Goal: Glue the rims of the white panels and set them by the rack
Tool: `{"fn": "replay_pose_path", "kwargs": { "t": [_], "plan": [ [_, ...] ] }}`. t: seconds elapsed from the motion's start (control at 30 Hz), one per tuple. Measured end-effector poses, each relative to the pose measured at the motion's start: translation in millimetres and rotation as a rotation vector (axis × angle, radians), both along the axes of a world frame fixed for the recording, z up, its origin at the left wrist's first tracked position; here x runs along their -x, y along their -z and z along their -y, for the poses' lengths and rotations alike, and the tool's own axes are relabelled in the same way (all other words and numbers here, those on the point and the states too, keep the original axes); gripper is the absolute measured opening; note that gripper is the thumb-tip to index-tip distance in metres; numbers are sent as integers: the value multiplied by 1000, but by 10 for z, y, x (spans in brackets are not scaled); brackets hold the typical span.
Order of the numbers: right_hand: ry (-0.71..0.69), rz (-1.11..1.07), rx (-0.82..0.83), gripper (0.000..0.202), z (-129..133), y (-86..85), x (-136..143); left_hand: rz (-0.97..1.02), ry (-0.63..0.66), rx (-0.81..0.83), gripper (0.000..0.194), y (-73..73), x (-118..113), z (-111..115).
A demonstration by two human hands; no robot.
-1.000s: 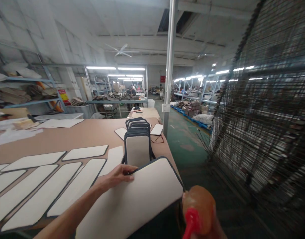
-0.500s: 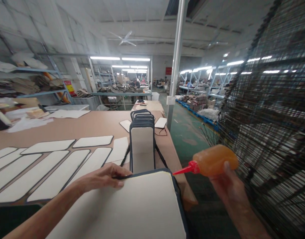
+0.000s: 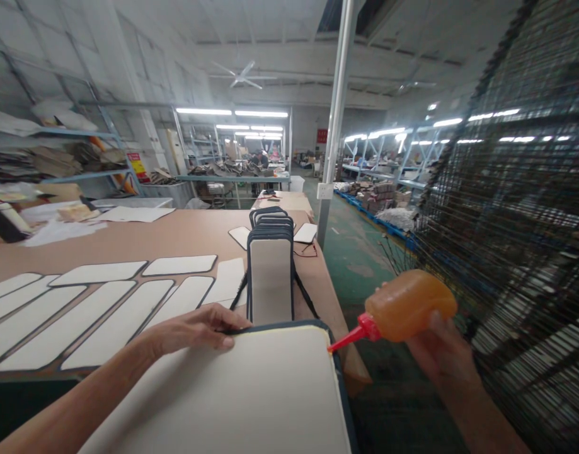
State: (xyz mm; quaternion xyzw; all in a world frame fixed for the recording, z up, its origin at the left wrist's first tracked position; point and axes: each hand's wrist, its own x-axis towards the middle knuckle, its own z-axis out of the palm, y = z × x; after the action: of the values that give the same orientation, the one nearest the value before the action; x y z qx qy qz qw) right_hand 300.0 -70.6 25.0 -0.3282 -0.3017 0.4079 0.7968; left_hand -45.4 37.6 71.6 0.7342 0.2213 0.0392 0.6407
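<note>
My left hand (image 3: 206,328) grips the far edge of a large white panel (image 3: 251,391) with a dark blue border, thumb on top and fingers beneath. My right hand (image 3: 438,343) is wrapped around a glue bottle (image 3: 409,306) of amber liquid, tilted with its red nozzle pointing left and down. The nozzle tip meets the panel's right edge just below the rounded corner. A thin yellowish line runs along the panel's border. Beyond it, a stack of dark-edged white panels (image 3: 271,277) leans on the table.
Several white panels (image 3: 97,321) lie in rows on the brown tabletop (image 3: 194,230) at left. A metal post (image 3: 334,126) rises by the table's right corner. A dark mesh rack (image 3: 520,208) stands close at right. Shelves (image 3: 76,176) of material line the left wall.
The bottle's nozzle tip has moved down along the panel's right edge from near the corner. My left hand keeps its hold on the far edge.
</note>
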Motion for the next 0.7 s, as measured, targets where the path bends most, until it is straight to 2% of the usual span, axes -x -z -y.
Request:
{"fn": "replay_pose_path", "kwargs": {
  "t": [0.17, 0.43, 0.7],
  "plan": [
    [-4, 28, -4, 55, 72, -22, 9, 12, -12, 33, 36, -34, 1, 32],
    [-20, 15, 29, 55, 188, -18, 22, 32, -48, 88, 39, 149, 69, -44],
    [-43, 11, 77, 63, 270, -76, 67, 46, -82, 173, 41, 243, 102, -78]
  ]
}}
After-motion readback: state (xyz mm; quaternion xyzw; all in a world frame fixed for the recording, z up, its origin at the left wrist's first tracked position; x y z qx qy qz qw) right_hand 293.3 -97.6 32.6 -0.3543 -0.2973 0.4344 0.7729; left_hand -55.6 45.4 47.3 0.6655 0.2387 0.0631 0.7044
